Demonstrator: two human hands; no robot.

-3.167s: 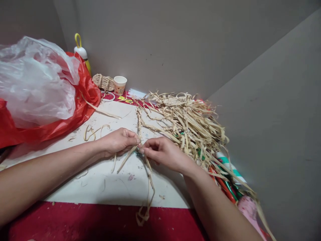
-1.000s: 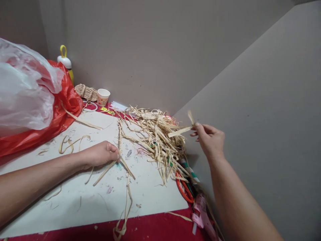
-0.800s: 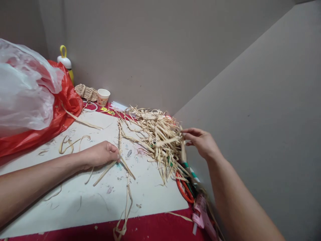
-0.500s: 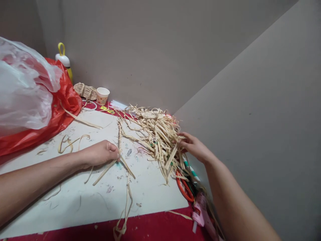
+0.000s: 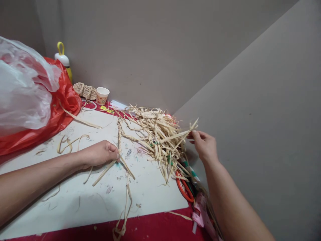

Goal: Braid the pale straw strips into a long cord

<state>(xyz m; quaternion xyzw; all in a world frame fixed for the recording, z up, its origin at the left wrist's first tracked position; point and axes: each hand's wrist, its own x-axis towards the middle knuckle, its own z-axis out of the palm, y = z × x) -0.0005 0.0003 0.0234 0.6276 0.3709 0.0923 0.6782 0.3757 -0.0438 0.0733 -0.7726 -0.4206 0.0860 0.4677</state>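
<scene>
My left hand (image 5: 106,153) pinches the lower end of a narrow braid (image 5: 119,135) of dry, straw-coloured strips, which lies on the white board (image 5: 82,204). Loose strip ends fan out below those fingers. At the right, my right hand (image 5: 204,144) is closed on a pale straw strip (image 5: 182,133), held at the edge of a tangled heap of straw strips (image 5: 160,130). The held strip stretches leftward over the heap, and its frayed tip sticks up above my fingers. Its far end is lost among the other strips.
Red-handled scissors (image 5: 184,187) and a pink glue gun (image 5: 200,211) lie at the right edge, near the wall. A paper cup (image 5: 102,96), a woven straw sole-shaped piece (image 5: 85,91) and a yellow-handled bottle (image 5: 62,60) stand behind. Plastic bags (image 5: 27,97) bulk up at the left.
My right hand has drawn back from the heap, to the right, with a straw strip now lifted in its fingers. My left hand stays put on the braid.
</scene>
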